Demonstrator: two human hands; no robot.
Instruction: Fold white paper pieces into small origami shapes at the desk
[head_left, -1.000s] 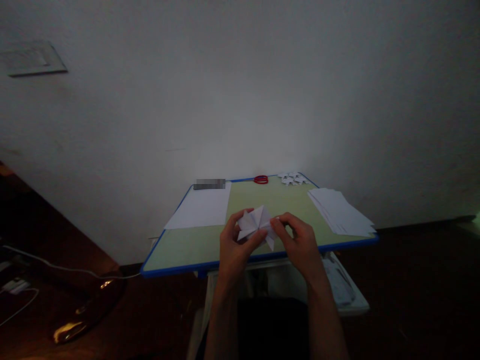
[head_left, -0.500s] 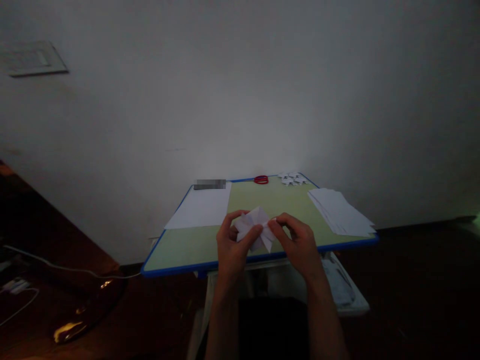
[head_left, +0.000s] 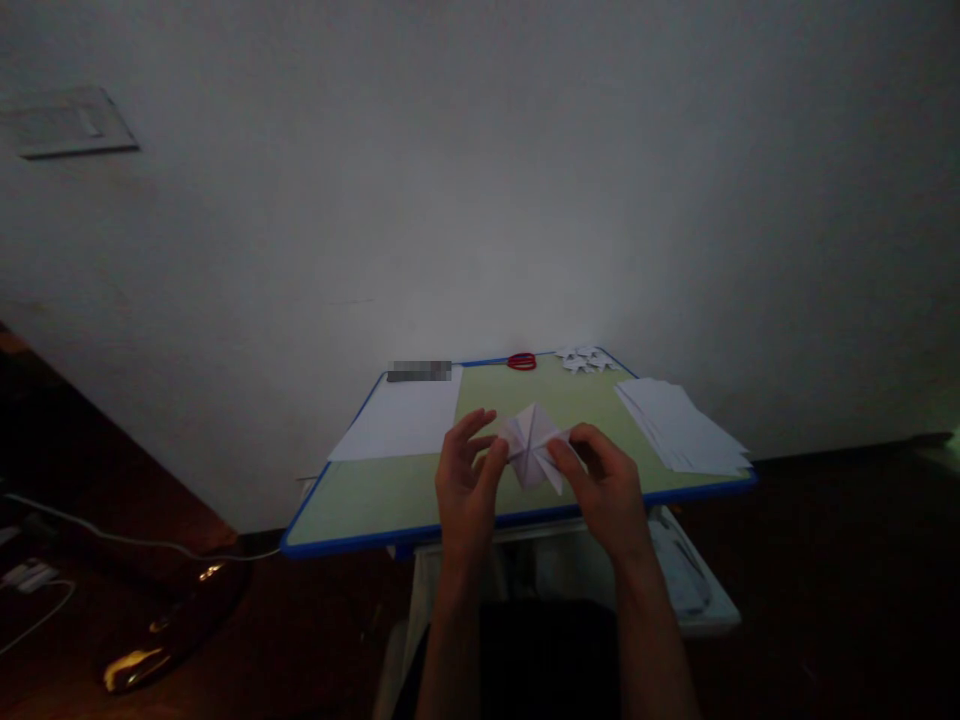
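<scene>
A white piece of folded paper [head_left: 532, 440], creased into pointed flaps, is held up above the near part of the table. My right hand [head_left: 604, 480] pinches its right side between thumb and fingers. At its left corner is my left hand [head_left: 466, 480], with the thumb pressed to the paper and the upper fingers raised and spread. One narrow flap points down toward me. The fingers behind the paper are partly hidden.
The green tabletop [head_left: 375, 510] has a blue edge. On it lie a large white sheet [head_left: 405, 420], red-handled scissors [head_left: 522, 362], several small folded paper shapes [head_left: 586, 360] and a stack of white paper [head_left: 682, 430]. A white wall [head_left: 480, 200] rises behind.
The folded paper has shifted slightly right and turned, showing more of its creased face. My left thumb has slid back to its left corner, and the left fingers have lifted and spread.
</scene>
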